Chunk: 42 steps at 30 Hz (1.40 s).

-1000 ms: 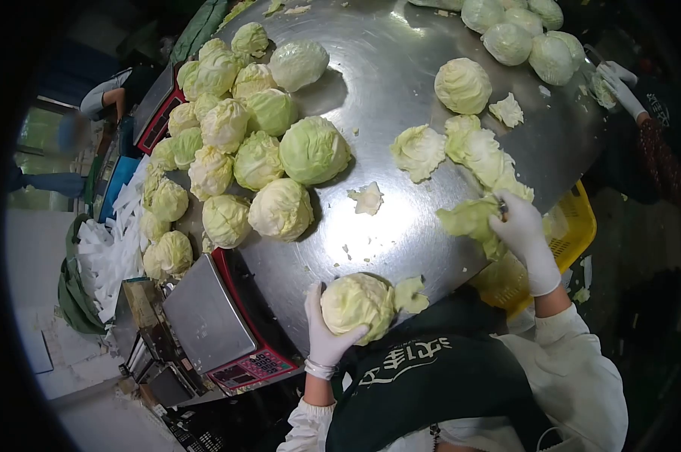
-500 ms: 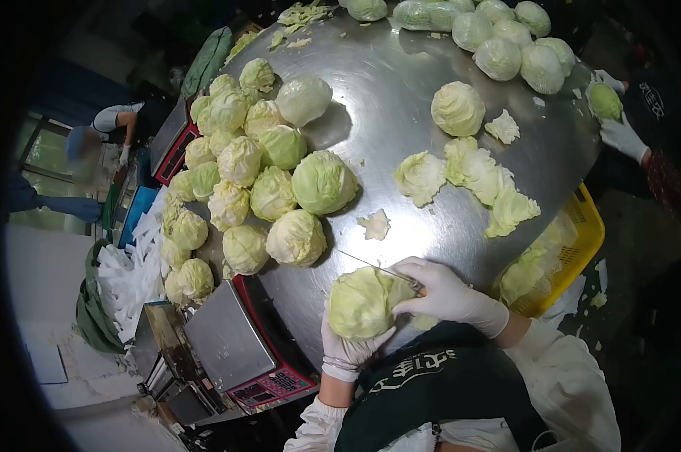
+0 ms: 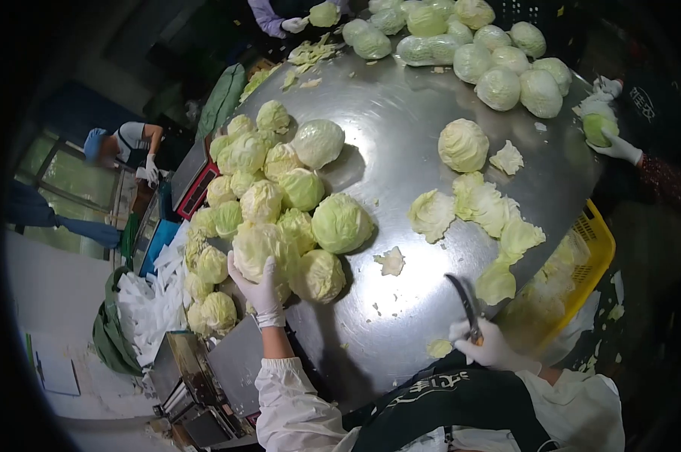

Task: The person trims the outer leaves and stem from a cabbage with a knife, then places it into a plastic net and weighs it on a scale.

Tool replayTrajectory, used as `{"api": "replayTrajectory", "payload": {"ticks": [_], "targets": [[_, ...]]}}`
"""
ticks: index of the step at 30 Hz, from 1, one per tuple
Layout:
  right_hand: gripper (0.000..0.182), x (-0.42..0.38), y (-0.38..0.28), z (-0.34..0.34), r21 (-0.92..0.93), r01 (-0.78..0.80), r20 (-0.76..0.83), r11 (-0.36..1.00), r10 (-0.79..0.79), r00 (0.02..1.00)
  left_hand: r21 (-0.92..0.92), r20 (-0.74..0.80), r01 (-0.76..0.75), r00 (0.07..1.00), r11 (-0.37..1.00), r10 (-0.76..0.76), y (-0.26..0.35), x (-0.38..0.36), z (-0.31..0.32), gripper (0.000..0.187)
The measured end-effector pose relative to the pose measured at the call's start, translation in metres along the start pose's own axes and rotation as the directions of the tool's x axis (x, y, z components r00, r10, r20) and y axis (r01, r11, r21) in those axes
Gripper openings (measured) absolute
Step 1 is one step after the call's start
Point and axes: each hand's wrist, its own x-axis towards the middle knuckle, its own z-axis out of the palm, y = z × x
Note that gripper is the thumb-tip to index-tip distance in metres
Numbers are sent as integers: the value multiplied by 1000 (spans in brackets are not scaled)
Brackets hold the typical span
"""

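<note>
My left hand (image 3: 260, 292), in a white glove, has its fingers round a pale cabbage (image 3: 257, 245) at the near side of the cabbage pile (image 3: 261, 200). My right hand (image 3: 491, 346), gloved too and slightly blurred, grips a knife (image 3: 465, 307) by its orange and dark handle, with the curved blade pointing up and left over the steel table (image 3: 400, 316). Beyond the blade lie loose cabbage leaves (image 3: 491, 207). A small leaf piece (image 3: 390, 261) rests between the pile and the knife, and another (image 3: 439, 348) lies just left of my right hand.
Wrapped cabbages (image 3: 498, 87) are grouped at the far edge. A yellow basket (image 3: 600, 248) with leaves stands at the right. A scale (image 3: 242, 361) is at the lower left. One person's gloved hands (image 3: 619, 147) hold a cabbage at the right; other people work farther back.
My left hand has moved up and left to the pile, where it holds a cabbage. My right hand has moved right and down with the knife, away from the left hand. The view has shifted.
</note>
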Motion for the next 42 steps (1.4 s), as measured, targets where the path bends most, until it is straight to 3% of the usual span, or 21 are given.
{"api": "replayTrajectory", "payload": {"ticks": [2,4,5,6,8,10,11,13,15,17,18,22,25,27,28,32,34,38,40,41,42], "targets": [[26,-6,12,-6,-88,-15,118,996,25,993,123,85,3,996,992,-13,-23,2,-9,81],[25,-7,22,-12,-31,0,194,1000,6,981,142,71,73,994,987,-84,-34,1,-28,89],[26,-7,27,-18,-142,-1,192,990,29,981,181,31,73,996,981,-80,-42,-3,-37,90],[26,-7,22,-20,-134,0,157,991,21,987,291,1,29,1000,956,-31,-48,-6,-43,91],[28,-2,7,-21,-324,15,63,946,6,998,137,-28,63,998,989,-60,-50,-17,-44,91],[26,9,-7,-25,-79,-192,-51,978,189,981,550,-155,26,985,835,72,-21,-31,-26,87],[26,15,-7,-28,-110,-63,-126,992,49,991,544,-135,13,988,839,72,0,-36,-8,87],[25,16,-6,-33,-148,62,-207,987,-92,974,543,51,-349,922,764,385,37,-51,44,84],[23,11,-9,-39,-194,86,-215,977,-128,968,262,301,-444,881,857,364,48,-64,108,81],[23,3,-9,-45,-268,174,-225,948,-237,945,221,514,-429,815,876,269,58,-70,174,81],[23,-2,-7,-48,-346,253,-221,903,-341,914,182,562,-400,792,898,239,51,-67,207,85],[23,-27,-1,-69,-382,174,-369,907,-323,871,150,657,-188,753,971,44,27,-48,326,109],[25,-48,6,-85,-328,66,-489,942,-229,841,217,680,-196,733,956,-4,-5,-37,395,105],[26,-58,6,-90,-235,3,-576,972,-142,805,-48,744,341,639,939,-194,-12,-40,422,102],[26,-61,8,-93,-193,-16,-590,981,-103,801,-43,755,340,627,940,-192,-16,-39,427,102],[24,-55,12,-95,-195,82,-613,977,-187,767,-24,717,538,596,843,-360,0,-45,387,87],[23,-45,7,-95,-195,110,-586,975,-206,784,-93,796,824,399,559,-455,8,-56,333,75],[19,-16,-9,-84,-310,203,-444,929,-330,833,-114,777,766,466,633,-424,55,-106,203,73],[22,-3,-31,-74,-422,91,-174,902,-179,968,-58,738,676,525,735,-424,72,-129,150,75],[28,8,-30,-60,-374,206,-120,904,-268,956,-3,693,655,546,756,-470,66,-138,123,77],[28,17,-29,-51,-424,118,-17,898,-138,990,55,644,637,566,769,-515,58,-150,97,78]]}}
